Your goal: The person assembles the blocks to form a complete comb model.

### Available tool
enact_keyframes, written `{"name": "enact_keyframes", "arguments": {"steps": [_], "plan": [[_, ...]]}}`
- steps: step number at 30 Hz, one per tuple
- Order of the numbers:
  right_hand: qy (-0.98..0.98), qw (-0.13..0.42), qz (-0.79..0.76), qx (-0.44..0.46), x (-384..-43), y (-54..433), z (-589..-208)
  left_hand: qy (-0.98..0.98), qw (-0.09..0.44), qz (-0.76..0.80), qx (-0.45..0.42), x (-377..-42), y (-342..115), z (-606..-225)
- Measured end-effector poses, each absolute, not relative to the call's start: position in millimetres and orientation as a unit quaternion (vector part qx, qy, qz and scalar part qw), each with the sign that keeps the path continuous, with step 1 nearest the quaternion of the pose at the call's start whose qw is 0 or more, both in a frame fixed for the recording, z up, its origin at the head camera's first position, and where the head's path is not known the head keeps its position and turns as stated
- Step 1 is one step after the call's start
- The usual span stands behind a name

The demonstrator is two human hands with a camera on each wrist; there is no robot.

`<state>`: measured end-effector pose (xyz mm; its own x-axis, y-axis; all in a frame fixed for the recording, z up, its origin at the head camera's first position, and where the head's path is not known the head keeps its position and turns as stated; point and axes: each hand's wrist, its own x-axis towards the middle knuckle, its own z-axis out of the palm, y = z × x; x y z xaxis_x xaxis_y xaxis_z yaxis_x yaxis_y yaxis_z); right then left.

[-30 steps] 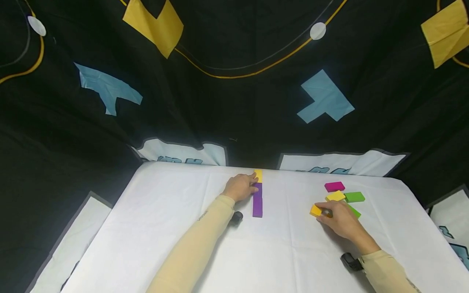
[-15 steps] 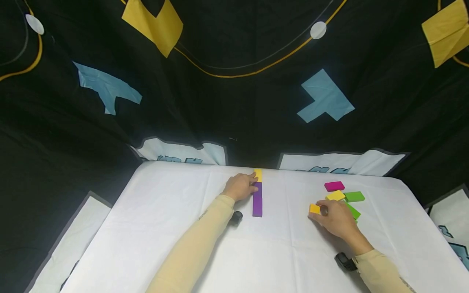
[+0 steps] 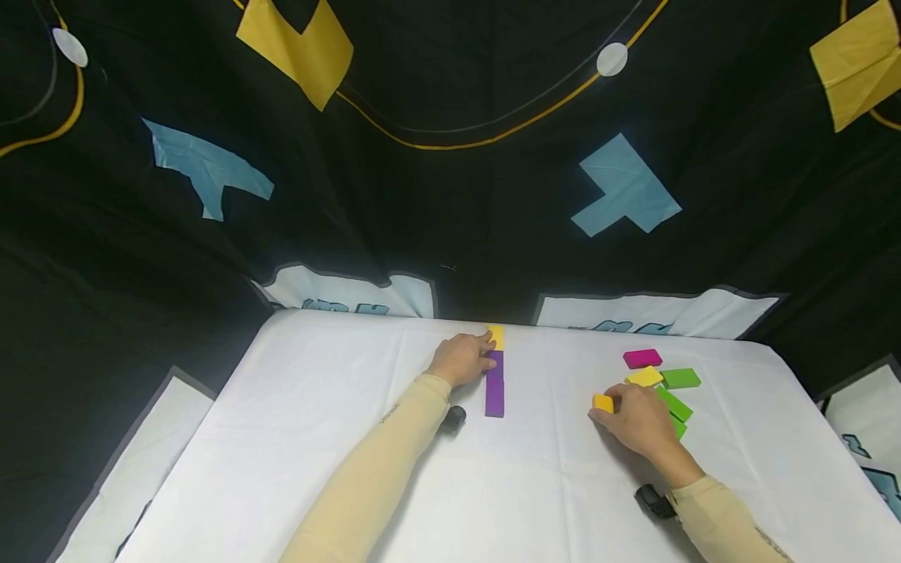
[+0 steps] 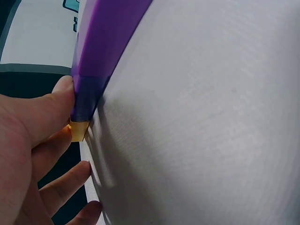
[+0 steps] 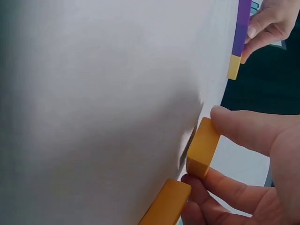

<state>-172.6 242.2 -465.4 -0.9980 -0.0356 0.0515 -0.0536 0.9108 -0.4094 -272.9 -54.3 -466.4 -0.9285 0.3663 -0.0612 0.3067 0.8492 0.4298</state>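
A row of blocks runs across the back middle of the white table: a yellow block [image 3: 496, 338] farthest away, then a dark purple block [image 3: 496, 363], then a lighter purple block [image 3: 495, 398] nearest. My left hand [image 3: 460, 360] lies along the row's left side. Its thumb [image 4: 63, 91] touches the dark purple block and a finger touches the yellow end; the other fingers are spread. To the right, my right hand [image 3: 639, 418] pinches a yellow-orange block [image 5: 203, 145] between thumb and fingers, close to the tabletop. A second yellow block [image 5: 166, 204] lies near those fingers.
Around the right hand lie loose blocks: a magenta one [image 3: 643, 359], a yellow one [image 3: 644, 377] and several green ones [image 3: 680, 378], one partly hidden by the hand. The white table [image 3: 281, 407] ends at a black curtain [image 3: 450, 219] behind.
My right hand has moved a little to the left with the pinched yellow-orange block, away from the loose blocks, uncovering more of the green ones. My left hand and the row have stayed put.
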Motion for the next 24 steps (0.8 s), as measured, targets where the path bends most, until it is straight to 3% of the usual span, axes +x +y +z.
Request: {"name": "enact_keyframes", "arguments": {"steps": [24], "plan": [[-0.968, 0.081, 0.227, 0.076, -159.1, 211.0, -450.7, 0.960, 0.068, 0.203, 0.180, -272.8, -53.7, -467.2]]}}
